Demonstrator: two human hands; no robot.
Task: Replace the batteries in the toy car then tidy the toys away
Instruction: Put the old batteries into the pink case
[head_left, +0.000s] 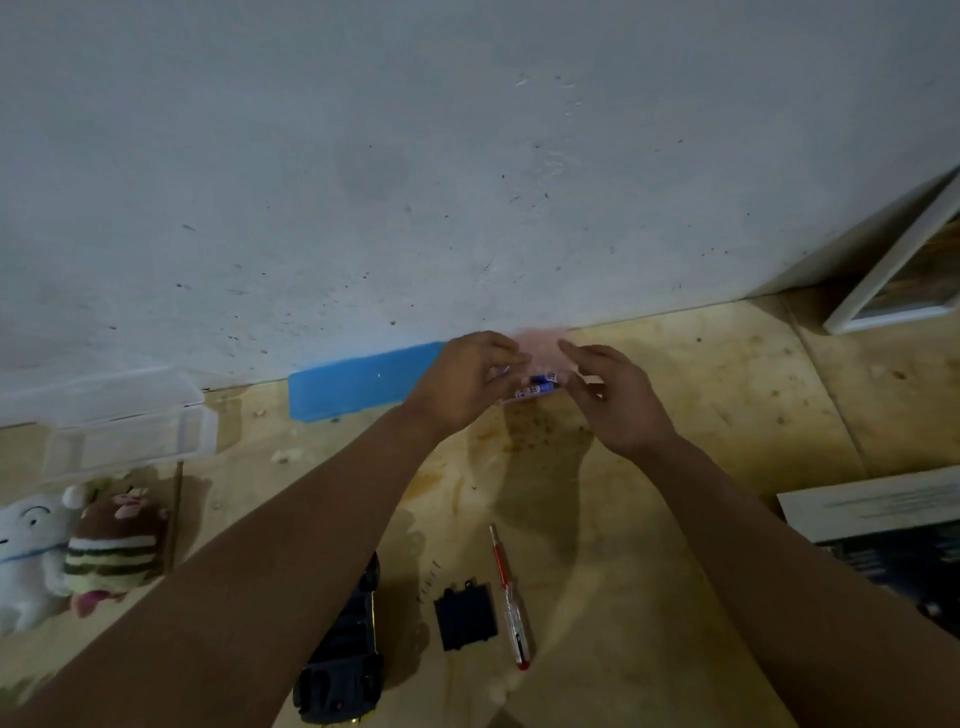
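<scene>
A pack of blue and white batteries (537, 385) sits on the wooden floor by the wall, between my hands. My left hand (465, 387) has its fingers curled and pinched on the pack's left end. My right hand (615, 402) hovers just right of the pack with its fingers apart, holding nothing. Near me the dark toy car (345, 657) lies upside down with its battery bay exposed, partly hidden by my left forearm. Its black battery cover (465, 616) lies beside it. A red and clear screwdriver (510, 597) rests to the right of the cover.
Small screws (428, 579) lie above the cover. Two plush toys (78, 551) sit at the left, below a clear plastic box (119, 421). A blue strip (358, 382) runs along the wall. A white picture frame (904, 275) and a book (883, 519) are at the right.
</scene>
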